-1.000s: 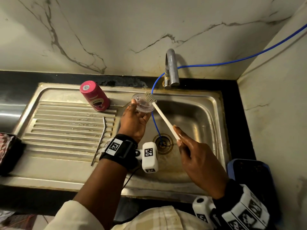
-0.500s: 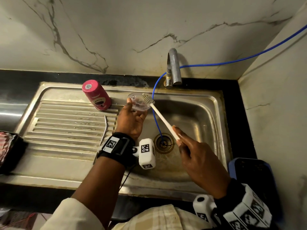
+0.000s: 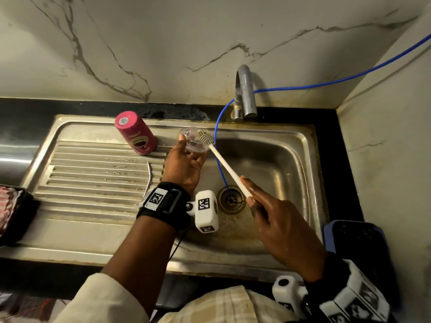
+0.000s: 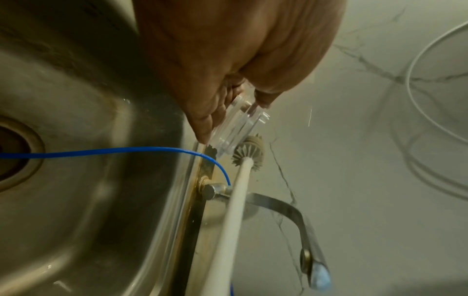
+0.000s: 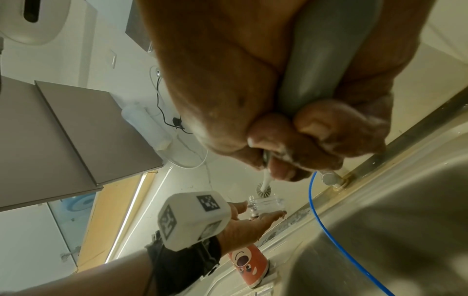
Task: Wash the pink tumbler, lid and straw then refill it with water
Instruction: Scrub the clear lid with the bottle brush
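Over the steel sink (image 3: 291, 145), the person's left hand (image 3: 184, 166) held the clear tumbler lid (image 3: 192, 141) by its rim, thumb on one edge and fingertips on the other, tilted toward the basin. The right hand (image 3: 282, 227), soapy at the knuckles, was clenched round the handle of a white bottle brush (image 3: 227, 167), whose bristled head (image 4: 249, 153) touched the lid's face. The pink tumbler (image 3: 136, 134) stood upside down on the draining board just beside the lid; the bent metal straw (image 3: 149, 178) lay on the ridges nearer the person. The tap (image 3: 245, 94) showed no running water. To scrub the lid well, the brush probably needed short turns into the straw hole and the rim groove while the left grip kept to the edge, since wet clear plastic looked likely to slip. Rinsing and the refill appeared to remain.
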Motion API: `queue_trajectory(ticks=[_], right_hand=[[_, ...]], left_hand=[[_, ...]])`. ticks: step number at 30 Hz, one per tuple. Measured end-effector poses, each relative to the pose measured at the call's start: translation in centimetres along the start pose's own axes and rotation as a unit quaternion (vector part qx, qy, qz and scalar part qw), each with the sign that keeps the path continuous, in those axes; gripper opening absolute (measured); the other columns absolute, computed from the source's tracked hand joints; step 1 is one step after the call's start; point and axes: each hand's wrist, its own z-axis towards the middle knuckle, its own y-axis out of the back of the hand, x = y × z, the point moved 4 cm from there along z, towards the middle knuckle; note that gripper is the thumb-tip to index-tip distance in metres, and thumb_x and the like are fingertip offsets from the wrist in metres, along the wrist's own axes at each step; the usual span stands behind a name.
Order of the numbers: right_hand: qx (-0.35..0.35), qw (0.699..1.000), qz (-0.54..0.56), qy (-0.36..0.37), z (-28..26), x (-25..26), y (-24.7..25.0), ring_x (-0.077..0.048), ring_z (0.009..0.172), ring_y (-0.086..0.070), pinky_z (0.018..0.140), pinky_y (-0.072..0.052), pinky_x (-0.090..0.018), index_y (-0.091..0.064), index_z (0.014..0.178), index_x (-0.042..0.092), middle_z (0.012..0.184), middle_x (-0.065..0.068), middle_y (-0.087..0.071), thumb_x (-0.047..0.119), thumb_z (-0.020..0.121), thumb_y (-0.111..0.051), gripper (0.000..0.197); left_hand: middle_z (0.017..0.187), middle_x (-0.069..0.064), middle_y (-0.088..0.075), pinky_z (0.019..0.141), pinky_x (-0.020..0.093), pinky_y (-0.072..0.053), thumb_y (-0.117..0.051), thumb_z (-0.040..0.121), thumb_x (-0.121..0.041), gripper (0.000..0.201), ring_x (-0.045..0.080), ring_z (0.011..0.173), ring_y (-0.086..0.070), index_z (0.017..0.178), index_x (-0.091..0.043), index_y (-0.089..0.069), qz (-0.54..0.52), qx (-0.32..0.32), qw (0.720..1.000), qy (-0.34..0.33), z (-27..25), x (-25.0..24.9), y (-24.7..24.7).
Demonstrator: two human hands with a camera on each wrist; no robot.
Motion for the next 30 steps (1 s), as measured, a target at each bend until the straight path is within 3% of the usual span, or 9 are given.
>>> queue_trajectory(ticks=[2, 7, 11, 15, 19, 22, 24, 27, 30], right_hand=[[-0.006, 1.000, 0.002, 0.005, -0.1, 0.2, 0.2, 0.008, 0.052, -0.055, 0.050, -0.037, -0.007, -0.043, 0.159, 0.034, 0.058, 0.038, -0.054, 0.021, 0.109, -0.054, 0.053], [-0.048, 0.999, -0.008, 0.006, 1.3, 0.1, 0.1, 0.004, 0.049, -0.055, 0.047, -0.036, -0.012, -0.041, 0.159, 0.038, 0.048, 0.016, -0.043, 0.027, 0.109, -0.051, 0.053], [-0.051, 0.998, -0.010, 0.032, 0.7, -0.5, 0.5, 0.012, 0.059, -0.058, 0.057, -0.043, -0.006, -0.040, 0.160, 0.039, 0.084, 0.023, -0.071, 0.027, 0.107, -0.051, 0.055], [-0.049, 0.998, -0.002, 0.048, -0.7, -0.8, 0.5, 0.002, 0.053, -0.054, 0.051, -0.032, -0.008, -0.040, 0.160, 0.040, 0.052, 0.019, -0.042, 0.036, 0.107, -0.049, 0.054], [-0.048, 0.997, -0.032, 0.044, -0.6, -0.9, 0.4, 0.000, 0.056, -0.054, 0.050, -0.030, -0.013, -0.033, 0.160, 0.047, 0.052, 0.016, -0.041, 0.041, 0.106, -0.044, 0.056], [-0.053, 0.997, -0.052, 0.034, 0.2, -0.7, 0.3, 0.002, 0.050, -0.051, 0.049, -0.035, -0.015, -0.032, 0.161, 0.045, 0.055, 0.019, -0.052, 0.029, 0.107, -0.052, 0.060], [-0.063, 0.996, -0.065, 0.018, 0.5, -0.5, 0.1, 0.000, 0.045, -0.042, 0.052, -0.030, -0.016, -0.034, 0.161, 0.044, 0.051, 0.018, -0.039, 0.029, 0.107, -0.053, 0.059], [-0.060, 0.997, -0.054, 0.008, 0.4, -0.3, -0.2, -0.001, 0.044, -0.041, 0.053, -0.028, -0.014, -0.035, 0.161, 0.044, 0.049, 0.016, -0.042, 0.029, 0.107, -0.053, 0.058], [-0.025, 0.998, -0.045, 0.020, -0.2, 0.0, -0.1, 0.002, 0.054, -0.056, 0.047, -0.034, -0.013, -0.033, 0.161, 0.045, 0.062, 0.034, -0.055, 0.026, 0.107, -0.056, 0.061]], left_hand=[[0.130, 0.020, -0.070, 0.097, 0.040, -0.061, -0.047, 0.111, -0.034, 0.051, 0.030, 0.115, -0.072, 0.148, 0.001, -0.052, 0.015, 0.012, 1.000, 0.011, -0.4, 0.5, -0.6], [0.133, 0.019, -0.070, 0.109, 0.046, -0.054, -0.048, 0.110, -0.035, 0.049, 0.035, 0.128, -0.065, 0.146, -0.002, -0.055, 0.043, 0.045, 0.998, 0.025, -1.3, 2.0, -2.2], [0.121, 0.012, -0.076, 0.105, 0.041, -0.056, -0.052, 0.108, -0.037, 0.048, 0.027, 0.116, -0.072, 0.142, -0.003, -0.058, 0.053, 0.049, 0.997, 0.006, -0.7, 0.2, -1.9], [0.140, 0.020, -0.065, 0.107, 0.049, -0.054, -0.054, 0.104, -0.051, 0.064, 0.036, 0.131, -0.062, 0.147, -0.004, -0.055, 0.080, 0.049, 0.995, 0.033, 0.3, -0.2, -1.7], [0.113, 0.014, -0.068, 0.098, 0.048, -0.056, -0.046, 0.103, -0.064, 0.061, 0.029, 0.105, -0.065, 0.131, -0.012, -0.061, 0.130, 0.074, 0.988, 0.047, 0.4, 1.0, -1.8], [0.095, 0.003, -0.074, 0.086, 0.041, -0.057, -0.034, 0.110, -0.055, 0.050, 0.020, 0.092, -0.068, 0.117, -0.017, -0.065, 0.134, 0.065, 0.988, 0.046, 0.2, 1.6, -2.4], [0.089, 0.002, -0.074, 0.083, 0.037, -0.057, -0.033, 0.113, -0.047, 0.046, 0.017, 0.087, -0.069, 0.117, -0.014, -0.065, 0.143, 0.050, 0.988, 0.023, 0.3, 1.5, -2.9], [0.092, 0.002, -0.074, 0.092, 0.036, -0.054, -0.038, 0.114, -0.038, 0.038, 0.015, 0.087, -0.067, 0.119, -0.012, -0.065, 0.121, 0.021, 0.992, -0.007, 0.6, 0.9, -3.1], [0.088, 0.007, -0.070, 0.115, 0.043, -0.042, -0.043, 0.112, -0.031, 0.030, 0.019, 0.085, -0.064, 0.108, -0.010, -0.065, 0.064, 0.011, 0.998, 0.006, 0.9, 0.3, -2.8]])
